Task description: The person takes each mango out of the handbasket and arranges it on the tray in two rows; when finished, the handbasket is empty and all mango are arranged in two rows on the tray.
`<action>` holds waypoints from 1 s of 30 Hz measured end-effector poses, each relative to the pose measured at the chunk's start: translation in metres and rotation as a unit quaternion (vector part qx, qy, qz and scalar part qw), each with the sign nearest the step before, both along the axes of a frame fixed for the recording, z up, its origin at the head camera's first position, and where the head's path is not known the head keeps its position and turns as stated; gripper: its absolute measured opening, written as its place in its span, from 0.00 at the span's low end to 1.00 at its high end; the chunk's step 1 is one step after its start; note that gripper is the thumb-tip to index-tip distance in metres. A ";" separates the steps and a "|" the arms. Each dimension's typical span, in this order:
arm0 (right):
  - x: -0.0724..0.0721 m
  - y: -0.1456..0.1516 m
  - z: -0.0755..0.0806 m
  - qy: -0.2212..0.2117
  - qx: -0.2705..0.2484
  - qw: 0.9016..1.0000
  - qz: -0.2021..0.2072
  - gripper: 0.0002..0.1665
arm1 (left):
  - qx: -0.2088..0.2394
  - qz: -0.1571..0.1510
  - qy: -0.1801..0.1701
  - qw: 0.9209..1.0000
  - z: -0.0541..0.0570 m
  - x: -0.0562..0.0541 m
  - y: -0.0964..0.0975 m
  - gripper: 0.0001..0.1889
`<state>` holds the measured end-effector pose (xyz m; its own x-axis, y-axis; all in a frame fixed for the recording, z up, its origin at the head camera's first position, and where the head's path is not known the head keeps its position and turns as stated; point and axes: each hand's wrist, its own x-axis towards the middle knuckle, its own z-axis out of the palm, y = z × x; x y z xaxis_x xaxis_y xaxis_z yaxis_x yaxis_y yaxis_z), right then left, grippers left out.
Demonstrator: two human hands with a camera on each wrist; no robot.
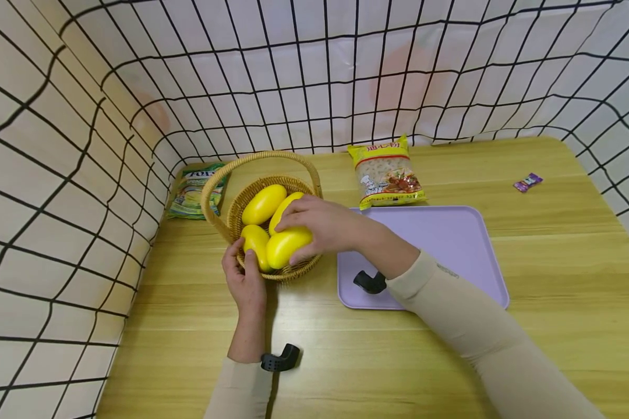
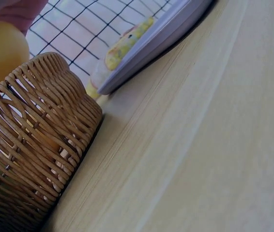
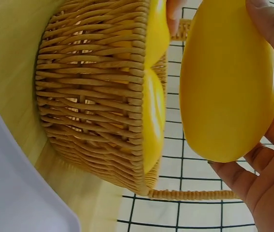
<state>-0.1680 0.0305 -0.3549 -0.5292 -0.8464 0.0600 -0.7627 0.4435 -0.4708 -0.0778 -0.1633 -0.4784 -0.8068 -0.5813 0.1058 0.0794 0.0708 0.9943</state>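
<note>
Handling step at the wicker basket (image 3: 91, 96): right hand (image 1: 330, 224) holds 1 yellow fruit (image 1: 288, 247) just above 3 others (image 1: 264, 203) inside, left hand (image 1: 246, 285) grips its edge; next move seems to call for a secure hold, clear of neighbours.

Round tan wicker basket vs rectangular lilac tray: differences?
The round tan wicker basket is deep; the rectangular lilac tray is shallow. The basket is woven; the tray looks smooth. The basket has an arched handle; the tray shows none. Both stand on the wooden table.
</note>
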 end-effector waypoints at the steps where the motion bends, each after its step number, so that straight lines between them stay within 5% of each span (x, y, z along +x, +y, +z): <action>1: 0.001 0.001 0.001 0.002 -0.002 1.000 -0.002 0.40 | 0.000 0.000 0.000 1.000 0.000 0.000 0.000 0.17; 19: 0.017 0.036 0.000 0.014 -0.059 0.997 -0.049 0.41 | 0.006 0.000 0.004 1.000 0.002 0.000 0.000 0.17; 30: 0.020 0.058 -0.018 -0.069 -0.137 0.985 -0.074 0.40 | 0.005 0.002 -0.001 1.000 0.001 -0.001 0.000 0.17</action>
<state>-0.1482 0.0890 -0.3732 -0.6652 -0.7209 0.1945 -0.6197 0.3877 -0.6823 -0.0784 -0.1635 -0.4773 -0.8040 -0.5864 0.0985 0.0778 0.0606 0.9951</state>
